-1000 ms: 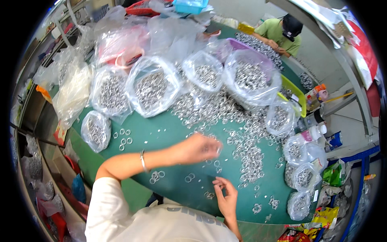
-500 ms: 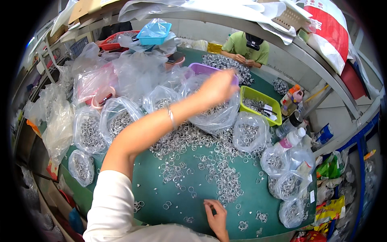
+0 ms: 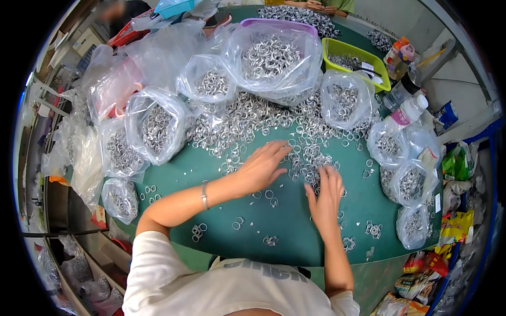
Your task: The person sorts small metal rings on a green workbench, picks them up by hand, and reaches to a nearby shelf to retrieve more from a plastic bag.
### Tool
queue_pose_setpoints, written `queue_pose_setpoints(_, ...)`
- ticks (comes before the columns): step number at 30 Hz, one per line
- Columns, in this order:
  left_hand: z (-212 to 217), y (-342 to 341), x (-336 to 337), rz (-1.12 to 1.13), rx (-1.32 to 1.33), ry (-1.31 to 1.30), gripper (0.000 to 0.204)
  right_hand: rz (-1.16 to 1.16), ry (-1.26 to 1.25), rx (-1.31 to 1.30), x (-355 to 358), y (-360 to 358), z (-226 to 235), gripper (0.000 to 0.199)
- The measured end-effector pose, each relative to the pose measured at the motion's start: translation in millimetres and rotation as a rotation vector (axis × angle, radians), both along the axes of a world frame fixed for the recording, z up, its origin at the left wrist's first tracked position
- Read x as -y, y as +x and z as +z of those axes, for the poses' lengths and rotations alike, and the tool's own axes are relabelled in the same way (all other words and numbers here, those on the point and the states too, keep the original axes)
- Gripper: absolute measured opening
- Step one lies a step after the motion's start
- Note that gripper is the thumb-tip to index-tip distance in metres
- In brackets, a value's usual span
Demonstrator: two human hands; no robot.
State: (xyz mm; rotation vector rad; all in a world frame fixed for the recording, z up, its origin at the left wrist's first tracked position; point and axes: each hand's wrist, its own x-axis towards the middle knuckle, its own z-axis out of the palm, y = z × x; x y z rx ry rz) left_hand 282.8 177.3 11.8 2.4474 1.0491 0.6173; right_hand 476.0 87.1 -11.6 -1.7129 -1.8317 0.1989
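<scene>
My left hand [image 3: 262, 166] lies low over the green table [image 3: 295, 231], palm down with fingers stretched out, at the left side of a small patch of silver metal rings [image 3: 302, 167]. On the right side of that patch, my right hand [image 3: 327, 199] rests with its fingers extended and thumb apart, the fingertips touching rings. No ring shows held in either hand. Beyond both hands spreads a wide heap of the same rings [image 3: 247, 118]. Behind the heap stands a large clear plastic bag [image 3: 236, 73] full of rings, set in a purple bin [image 3: 257, 22].
Open bags of rings flank the heap, including a left bag [image 3: 136, 118] and a right bag [image 3: 363, 108]. A lime-green basket [image 3: 388, 80] and a white-capped bottle [image 3: 408, 111] stand at the right. Small ring clusters [image 3: 373, 228] dot the near table. A co-worker's hands [image 3: 321, 7] show at the far side.
My left hand has come back from the large bag to the ring patch on the table. My right hand has moved forward from the near edge onto the rings. The view has tilted downward.
</scene>
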Motion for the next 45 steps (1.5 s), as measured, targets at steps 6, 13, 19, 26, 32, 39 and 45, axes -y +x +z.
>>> queue_pose_setpoints(6,-61.0,16.7,-12.4,0.011,-0.128,0.193,0.035,-0.036,-0.102,0.257,-53.2,-22.7,-33.7,0.057)
queue_pose_setpoints(13,-58.2,-42.1,-4.6,0.088,-0.103,0.129,0.024,0.536,-0.071,0.153,-15.2,-13.6,-27.8,0.031)
queue_pose_setpoints(19,-36.1,-56.7,2.9,0.182,-0.061,0.042,0.022,0.312,0.044,-0.224,-36.9,-5.2,-6.4,0.014)
queue_pose_setpoints(26,-53.6,-16.1,-8.4,0.028,-0.075,0.132,0.042,0.082,0.119,0.191,-109.7,-21.3,-28.6,0.01)
queue_pose_setpoints(32,-26.9,-22.9,30.4,0.127,0.571,-0.917,0.035,0.293,-0.124,-0.416,-41.0,-31.2,5.9,0.014)
queue_pose_setpoints(39,-45.8,-37.4,56.8,0.192,0.681,-1.179,0.022,0.151,-0.083,-0.226,-53.6,-23.7,3.8,0.024)
queue_pose_setpoints(45,-40.2,-53.7,41.2,0.333,0.148,-0.06,0.028,0.228,-0.126,-0.044,-60.2,-31.1,-24.1,0.027)
